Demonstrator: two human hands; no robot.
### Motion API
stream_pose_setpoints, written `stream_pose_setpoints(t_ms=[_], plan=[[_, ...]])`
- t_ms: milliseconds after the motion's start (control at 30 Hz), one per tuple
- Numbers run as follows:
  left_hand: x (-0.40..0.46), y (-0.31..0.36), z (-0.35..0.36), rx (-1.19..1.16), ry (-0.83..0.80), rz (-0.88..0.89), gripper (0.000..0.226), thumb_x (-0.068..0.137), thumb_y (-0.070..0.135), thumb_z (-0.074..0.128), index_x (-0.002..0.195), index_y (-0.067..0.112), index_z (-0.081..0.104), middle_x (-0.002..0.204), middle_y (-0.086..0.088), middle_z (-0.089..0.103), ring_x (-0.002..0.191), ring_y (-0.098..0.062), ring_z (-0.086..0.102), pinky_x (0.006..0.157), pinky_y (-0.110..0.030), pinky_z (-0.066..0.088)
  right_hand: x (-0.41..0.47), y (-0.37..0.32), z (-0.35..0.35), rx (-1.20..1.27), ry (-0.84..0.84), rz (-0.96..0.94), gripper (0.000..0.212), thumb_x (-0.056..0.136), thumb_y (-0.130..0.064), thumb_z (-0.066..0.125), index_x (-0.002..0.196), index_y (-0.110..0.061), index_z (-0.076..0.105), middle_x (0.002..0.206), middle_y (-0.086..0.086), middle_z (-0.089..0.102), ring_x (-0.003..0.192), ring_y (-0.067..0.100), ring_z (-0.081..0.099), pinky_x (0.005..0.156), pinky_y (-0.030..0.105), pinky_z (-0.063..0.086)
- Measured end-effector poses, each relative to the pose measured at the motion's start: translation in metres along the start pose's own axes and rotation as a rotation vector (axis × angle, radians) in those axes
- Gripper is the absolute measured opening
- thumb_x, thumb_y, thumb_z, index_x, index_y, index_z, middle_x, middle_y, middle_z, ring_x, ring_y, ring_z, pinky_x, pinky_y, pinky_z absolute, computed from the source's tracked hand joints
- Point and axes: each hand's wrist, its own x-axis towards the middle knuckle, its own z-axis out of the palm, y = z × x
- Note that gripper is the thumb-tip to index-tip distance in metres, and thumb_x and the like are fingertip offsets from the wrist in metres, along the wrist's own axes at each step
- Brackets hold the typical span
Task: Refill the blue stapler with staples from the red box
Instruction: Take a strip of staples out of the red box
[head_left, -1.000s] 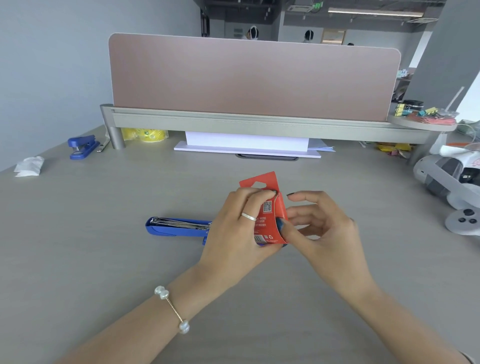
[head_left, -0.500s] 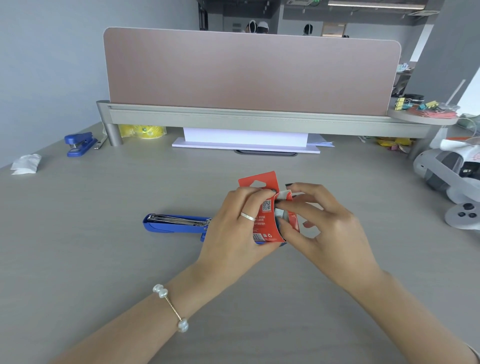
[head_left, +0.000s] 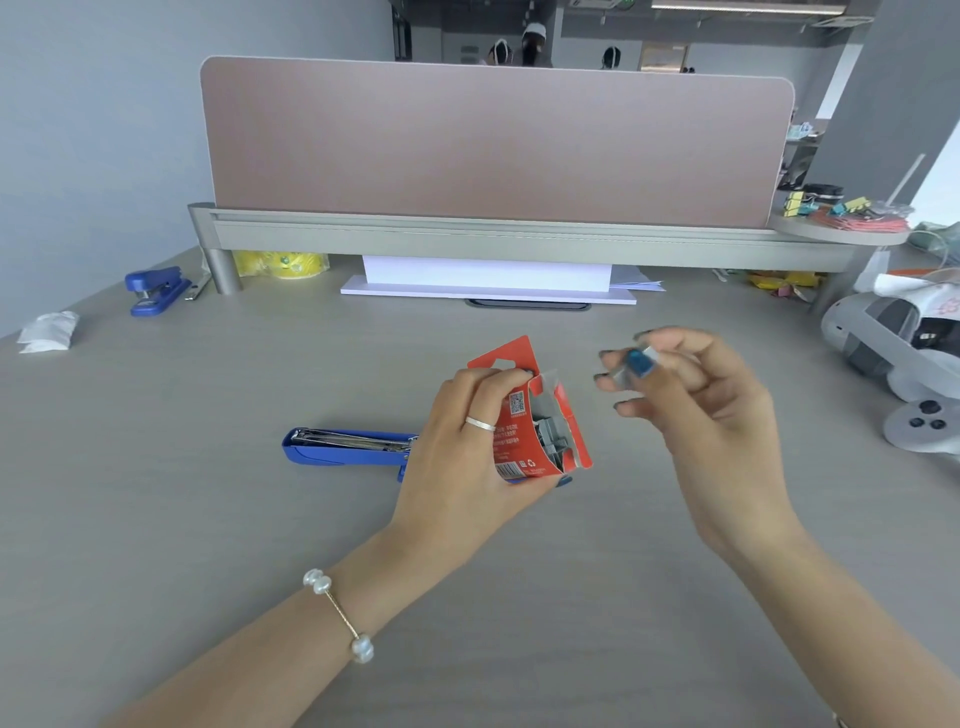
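Note:
My left hand (head_left: 457, 457) grips the red box (head_left: 524, 415) above the desk, its side flap open and grey staple strips showing inside. To the right and slightly higher, my right hand (head_left: 696, 410) pinches a silvery strip of staples (head_left: 631, 366) between thumb and fingertips, a hand's width clear of the box. The blue stapler (head_left: 345, 448) lies opened flat on the desk just left of my left hand, its metal staple channel facing up; its right end is hidden behind that hand.
A second blue stapler (head_left: 156, 290) sits far left near a crumpled white tissue (head_left: 47, 331). A pink divider (head_left: 493, 145) on a grey shelf stands behind, over white paper (head_left: 488, 283). A grey headset and controller (head_left: 904, 364) lie right; binder clips (head_left: 852, 210) sit on the shelf end.
My right hand has drawn a strip of staples out of the red box and moved up and to the right with it. The left hand keeps holding the box.

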Motion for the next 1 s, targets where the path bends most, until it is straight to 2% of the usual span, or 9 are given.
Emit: stream_pose_setpoints(t_ms=[100,200,300,433,600,700,800,900,1000], plan=[[-0.001,0.0,0.0,-0.03,-0.012,-0.022,0.076,0.053,0.04,0.085,0.117,0.024,0.047,0.117,0.01,0.046,0.107,-0.011,0.049,0.084,-0.02,0.044,0.005,0.001,-0.008,0.035,0.071,0.142,0.032,0.09,0.0,0.035,0.102,-0.019,0.059,0.067,-0.006,0.057,0.058,0.013,0.056,0.051,0.019,0.045],[0.0,0.002,-0.001,-0.061,-0.026,-0.042,0.077,0.052,0.044,0.084,0.117,0.026,0.046,0.114,0.016,0.043,0.106,-0.008,0.049,0.082,-0.016,0.045,0.004,0.009,-0.009,-0.213,0.051,0.208,0.041,0.088,-0.004,0.029,0.097,-0.021,0.065,0.062,-0.005,0.037,0.051,0.012,0.041,0.046,0.018,0.034],[0.0,0.004,-0.002,-0.075,-0.039,-0.055,0.078,0.051,0.046,0.083,0.117,0.028,0.046,0.113,0.016,0.043,0.104,-0.008,0.05,0.08,-0.024,0.05,0.0,0.014,0.0,-0.352,-0.106,0.231,0.032,0.092,-0.012,0.037,0.093,-0.023,0.067,0.048,-0.011,0.036,0.051,0.014,0.032,0.043,0.016,0.028],[-0.001,0.005,-0.002,-0.054,-0.046,-0.045,0.076,0.052,0.057,0.074,0.116,0.029,0.044,0.11,0.016,0.043,0.101,-0.004,0.047,0.075,-0.013,0.045,-0.007,0.012,0.01,-0.371,-0.252,0.17,0.019,0.084,-0.014,0.06,0.091,-0.03,0.068,0.05,-0.002,0.032,0.052,0.018,0.024,0.044,0.021,0.022],[-0.001,0.009,-0.002,-0.029,-0.069,-0.089,0.07,0.048,0.057,0.073,0.109,0.03,0.051,0.103,0.012,0.051,0.095,-0.006,0.052,0.069,-0.018,0.047,-0.013,0.016,0.017,-0.274,-0.165,0.231,0.021,0.081,-0.007,0.061,0.093,-0.022,0.069,0.058,0.012,0.025,0.049,0.014,0.027,0.041,0.015,0.04],[0.0,0.013,-0.004,-0.016,-0.098,-0.116,0.069,0.045,0.061,0.069,0.105,0.033,0.049,0.096,0.014,0.052,0.087,-0.004,0.054,0.064,-0.015,0.045,-0.016,0.015,0.019,-0.195,-0.158,0.305,0.016,0.081,-0.015,0.064,0.092,-0.024,0.069,0.052,0.001,0.032,0.045,0.011,0.04,0.042,0.021,0.046],[0.001,0.017,-0.006,0.012,-0.127,-0.124,0.07,0.043,0.065,0.067,0.102,0.033,0.049,0.092,0.016,0.05,0.083,-0.002,0.052,0.063,-0.014,0.043,-0.017,0.009,0.018,-0.15,-0.185,0.339,0.014,0.085,-0.017,0.058,0.091,-0.023,0.07,0.066,0.004,0.066,0.06,0.015,0.066,0.045,0.02,0.049],[0.001,0.017,-0.007,0.039,-0.13,-0.124,0.069,0.042,0.067,0.066,0.098,0.032,0.049,0.091,0.015,0.051,0.081,-0.003,0.053,0.062,-0.017,0.045,-0.016,0.01,0.016,-0.194,-0.206,0.336,0.026,0.087,-0.005,0.051,0.091,-0.021,0.07,0.085,-0.002,0.075,0.068,0.014,0.069,0.046,0.02,0.05],[0.0,0.013,-0.005,0.046,-0.135,-0.129,0.072,0.04,0.066,0.065,0.1,0.028,0.051,0.092,0.011,0.055,0.082,-0.007,0.056,0.062,-0.025,0.049,-0.018,0.012,0.017,-0.327,-0.248,0.241,0.026,0.085,0.0,0.053,0.092,-0.017,0.07,0.082,-0.013,0.073,0.066,0.008,0.068,0.05,0.015,0.051]])
